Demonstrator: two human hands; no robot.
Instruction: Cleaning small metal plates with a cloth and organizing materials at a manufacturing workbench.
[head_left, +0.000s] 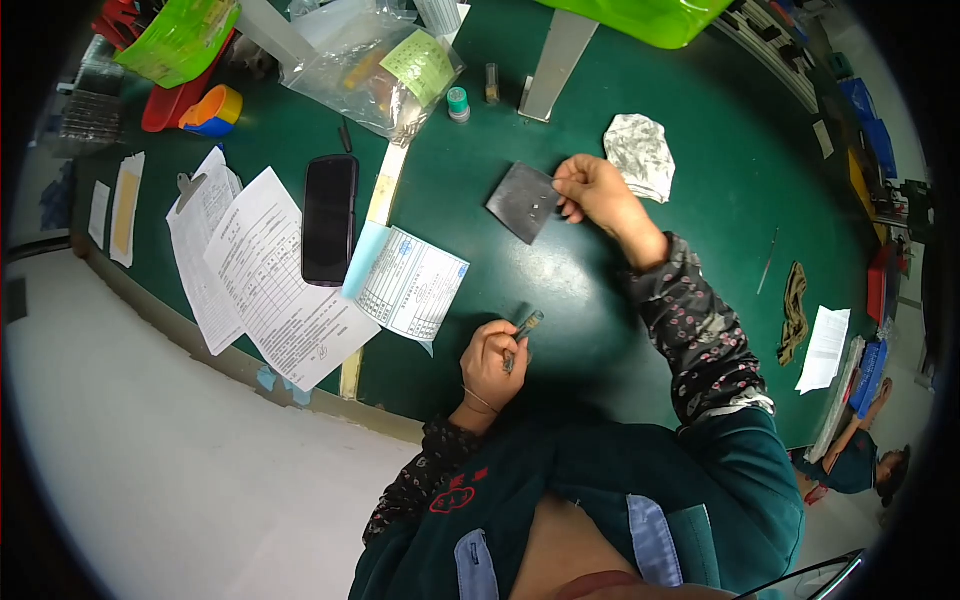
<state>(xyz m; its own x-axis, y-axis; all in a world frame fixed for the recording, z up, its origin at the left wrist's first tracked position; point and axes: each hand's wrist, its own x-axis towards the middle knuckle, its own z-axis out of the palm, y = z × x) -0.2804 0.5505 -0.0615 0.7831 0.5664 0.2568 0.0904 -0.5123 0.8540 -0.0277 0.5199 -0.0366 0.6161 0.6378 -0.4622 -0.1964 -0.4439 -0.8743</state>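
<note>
Nearest the front of the green tabletop [600, 330], my left hand [490, 363] is wrapped round a slim transparent vial [529, 324], its long axis slanting away and rightward. Beyond lies a flat dark-grey square pad [515, 205] with tiny pale pieces [536, 206]; my right hand [603, 193], nearer them, meets its right corner, though whether those fingertips clasp anything I can't tell.

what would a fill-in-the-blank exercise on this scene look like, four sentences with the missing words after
1. The small clear tube is held in the ____ hand.
2. The fingertips of the right hand are at the ____ side of the dark square in the picture.
3. The printed slip lies to the ____ of the black phone.
4. The table top is dark ____.

Missing words: left; right; right; green
</note>
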